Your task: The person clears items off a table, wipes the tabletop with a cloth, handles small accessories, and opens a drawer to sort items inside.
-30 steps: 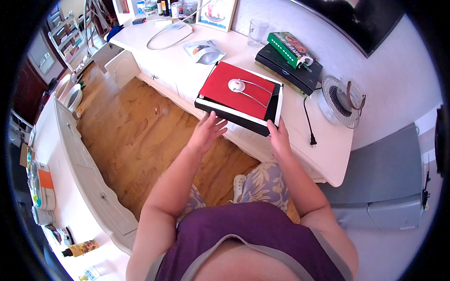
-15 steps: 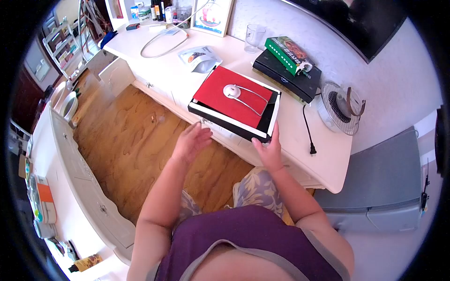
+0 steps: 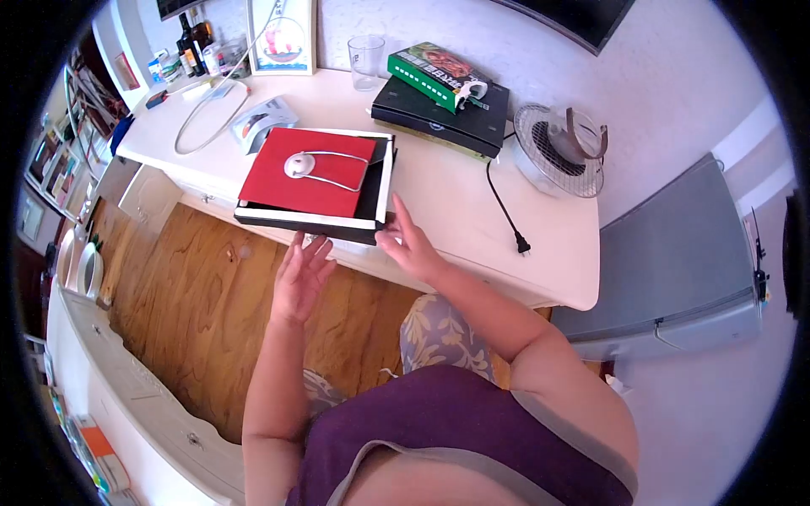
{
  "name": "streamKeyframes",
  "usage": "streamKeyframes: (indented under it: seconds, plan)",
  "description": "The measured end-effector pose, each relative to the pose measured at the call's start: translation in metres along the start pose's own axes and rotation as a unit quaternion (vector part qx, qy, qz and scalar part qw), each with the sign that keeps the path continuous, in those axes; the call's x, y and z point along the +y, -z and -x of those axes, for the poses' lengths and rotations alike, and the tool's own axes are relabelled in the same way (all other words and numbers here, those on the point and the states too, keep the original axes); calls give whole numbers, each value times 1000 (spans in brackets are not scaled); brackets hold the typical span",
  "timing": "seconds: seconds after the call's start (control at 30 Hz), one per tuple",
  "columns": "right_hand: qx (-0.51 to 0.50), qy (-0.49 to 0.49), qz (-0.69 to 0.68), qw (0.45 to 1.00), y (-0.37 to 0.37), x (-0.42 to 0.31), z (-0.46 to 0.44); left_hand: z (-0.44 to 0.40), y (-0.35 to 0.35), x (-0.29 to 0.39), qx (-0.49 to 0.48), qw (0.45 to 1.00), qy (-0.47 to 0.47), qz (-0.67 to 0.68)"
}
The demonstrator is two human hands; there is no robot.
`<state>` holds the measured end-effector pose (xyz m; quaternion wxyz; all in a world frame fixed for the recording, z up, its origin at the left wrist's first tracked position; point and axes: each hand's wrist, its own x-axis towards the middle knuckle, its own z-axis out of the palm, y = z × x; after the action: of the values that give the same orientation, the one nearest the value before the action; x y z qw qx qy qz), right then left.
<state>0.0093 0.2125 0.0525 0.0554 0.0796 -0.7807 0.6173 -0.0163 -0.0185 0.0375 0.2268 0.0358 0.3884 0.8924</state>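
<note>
A shallow black box with white edges (image 3: 384, 190) lies at the front of the white table. On it rests a red square panel (image 3: 274, 173), topped by a silver round piece with a bent wire loop (image 3: 342, 156). My right hand (image 3: 413, 249) is at the box's front right corner, thumb and forefinger spread around it and seeming to touch it. Just below the front edge, my left hand (image 3: 302, 278) is open, its fingers pointing up; whether the fingertips touch the box I cannot tell.
Behind the box are a silver pouch (image 3: 261, 122), a glass (image 3: 365, 63) and a black case (image 3: 439, 118) carrying a green box (image 3: 422, 80). A round wire-grille appliance (image 3: 557, 152) and a plug (image 3: 523, 246) lie right. A grey cabinet (image 3: 675, 261) adjoins the table.
The view has turned right, so the table's things appear further left. The box sits slightly further left and turned, now overlapping the pouch's edge. My left hand is closer beneath the box's front.
</note>
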Motion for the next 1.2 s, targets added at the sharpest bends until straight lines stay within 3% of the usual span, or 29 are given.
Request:
streamKeyframes:
  seconds: [0.1, 0.2, 0.27, 0.4, 0.47, 0.53, 0.67, 0.73, 0.87, 1.03, 1.2]
  plan:
    - [5, 8, -15, 1000, -6, 5, -12, -3, 4, 3, -7, 1000, -15, 22]
    - [16, 30, 82, 996, -11, 16, -24, -10, 5, 3, -28, 999, -11, 17]
    - [9, -10, 37, 999, -10, 7, -30, -17, 4, 4, -20, 999, -37, -2]
    - [41, 21, 55, 997, -18, 15, -48, -28, 12, 10, -29, 998, -56, 10]
    - [48, -25, 53, 997, -19, 12, -54, -31, 15, 10, -23, 998, -57, 6]
    - [140, 86, 92, 982, -11, 54, -77, -30, 17, 10, -21, 998, -52, 17]
    - [154, 78, 69, 983, 34, 12, -114, -32, 24, 15, 3, 998, -67, 0]
    - [156, 167, 230, 946, 47, 2, -144, -29, 28, 16, 11, 997, -80, -4]
    - [175, 109, 239, 949, 58, -15, -234, -18, 23, 22, 38, 999, -36, -13]
    - [195, 75, 374, 904, 69, -7, -341, -4, 29, 34, 1, 1000, 11, -27]
    - [201, 28, 437, 876, 79, 16, -402, 18, 42, 52, 22, 1000, -13, 5]
